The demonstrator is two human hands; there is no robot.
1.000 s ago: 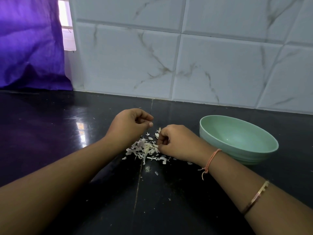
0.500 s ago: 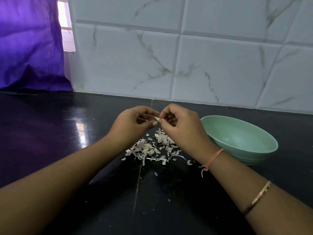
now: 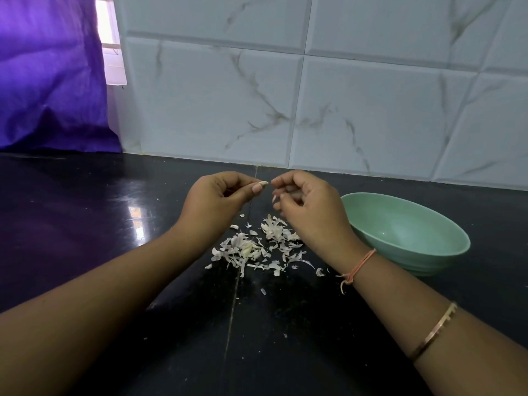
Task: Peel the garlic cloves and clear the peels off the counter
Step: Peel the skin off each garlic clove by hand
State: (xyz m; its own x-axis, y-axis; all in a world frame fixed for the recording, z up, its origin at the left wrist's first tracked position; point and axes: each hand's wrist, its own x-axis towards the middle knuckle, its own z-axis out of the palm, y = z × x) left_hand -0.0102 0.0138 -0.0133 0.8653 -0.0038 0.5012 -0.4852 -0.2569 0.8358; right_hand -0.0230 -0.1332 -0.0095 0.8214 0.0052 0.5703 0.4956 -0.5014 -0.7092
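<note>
Left hand [image 3: 217, 202] pinches a small pale garlic clove [image 3: 263, 183] between thumb and forefinger, raised above the glossy black tabletop [image 3: 85, 224] left of the round mint-green bowl [image 3: 411, 261], presumably to expose its tip for stripping. Right hand [image 3: 310, 215], between clove and bowl, has fingers [image 3: 281, 182] curled just beside that tip; cannot tell whether they grip a sliver of skin. Heap of white papery garlic peels [image 3: 251, 248] lies on the tabletop left of the bowl, beneath both hands, likely so shed skin collects for clearing.

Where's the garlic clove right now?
In the head view, the garlic clove is pinched by the left hand, up above the pile of peels and just left of the right hand.
</note>
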